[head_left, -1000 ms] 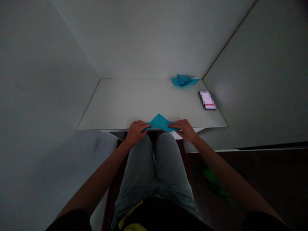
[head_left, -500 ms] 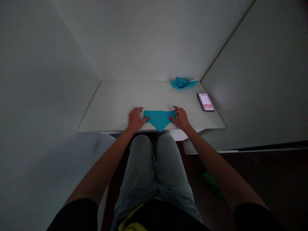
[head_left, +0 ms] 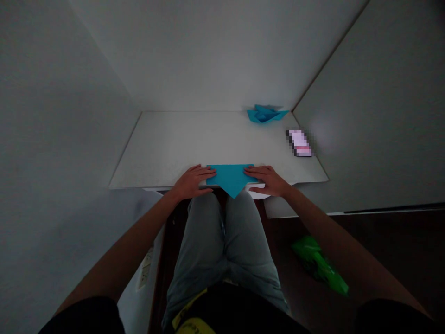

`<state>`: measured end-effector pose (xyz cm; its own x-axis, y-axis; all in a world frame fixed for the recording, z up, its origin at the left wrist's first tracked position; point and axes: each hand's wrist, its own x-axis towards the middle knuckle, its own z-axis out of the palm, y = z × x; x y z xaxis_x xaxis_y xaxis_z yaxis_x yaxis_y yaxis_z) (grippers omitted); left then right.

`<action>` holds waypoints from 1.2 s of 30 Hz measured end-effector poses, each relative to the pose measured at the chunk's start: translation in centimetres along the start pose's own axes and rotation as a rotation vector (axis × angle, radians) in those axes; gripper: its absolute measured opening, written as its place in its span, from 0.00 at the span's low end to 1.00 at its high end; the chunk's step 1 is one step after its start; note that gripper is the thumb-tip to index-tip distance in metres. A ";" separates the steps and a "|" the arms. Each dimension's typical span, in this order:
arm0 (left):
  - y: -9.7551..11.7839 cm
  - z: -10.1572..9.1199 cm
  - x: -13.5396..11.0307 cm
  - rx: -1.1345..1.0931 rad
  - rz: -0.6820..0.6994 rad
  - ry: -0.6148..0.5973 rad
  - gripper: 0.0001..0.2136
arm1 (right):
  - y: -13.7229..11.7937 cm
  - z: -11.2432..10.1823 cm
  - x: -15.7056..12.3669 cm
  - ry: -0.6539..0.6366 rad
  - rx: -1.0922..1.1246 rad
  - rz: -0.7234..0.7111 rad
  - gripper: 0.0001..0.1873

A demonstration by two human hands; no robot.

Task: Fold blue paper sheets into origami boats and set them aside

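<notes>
Paper (head_left: 231, 178) lies at the near edge of the tabletop (head_left: 167, 144), tip overhanging. Left hand (head_left: 190, 182) and right hand (head_left: 271, 180) rest fingers (head_left: 207, 171) flat on its ends, thumbs wide, apparently pressing a fold; another crease would call for aligned edges.

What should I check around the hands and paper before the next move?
1. Left hand on the paper: ok, fingers over its left end.
2. Right hand on the paper: ok, fingers over its right end.
3. Paper wholly on the table: not ok, its tip overhangs the near edge.
4. Boat apart from both hands: ok.
5. Phone apart from the right hand: ok.
6. Creases sharp: cannot tell, too small and dim.
</notes>
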<state>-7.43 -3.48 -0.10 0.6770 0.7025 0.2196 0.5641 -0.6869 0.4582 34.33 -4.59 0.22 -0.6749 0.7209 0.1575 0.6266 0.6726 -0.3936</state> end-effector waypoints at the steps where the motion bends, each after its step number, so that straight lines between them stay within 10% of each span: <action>1: 0.0 -0.1 -0.1 -0.011 0.000 0.002 0.27 | 0.0 -0.2 -0.2 -0.019 0.016 0.001 0.35; 11: -0.6 0.3 1.4 -0.104 -0.031 0.073 0.13 | 0.4 -0.1 1.2 0.081 0.204 0.002 0.18; 17: -1.6 -0.2 3.4 -0.104 -0.150 0.082 0.21 | 2.0 0.1 2.5 0.126 0.082 0.123 0.27; 28: -0.5 -2.3 7.8 0.037 -0.528 -0.264 0.30 | 5.0 -1.1 5.4 -0.040 0.172 0.256 0.25; 36: -0.4 -2.3 7.3 -0.066 -0.553 -0.115 0.21 | 6.0 -1.2 6.8 0.026 0.183 0.270 0.20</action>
<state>-3.79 2.30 3.32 0.3380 0.9271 -0.1617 0.8209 -0.2064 0.5325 33.96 4.55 0.03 -0.4818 0.8750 0.0476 0.6997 0.4169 -0.5802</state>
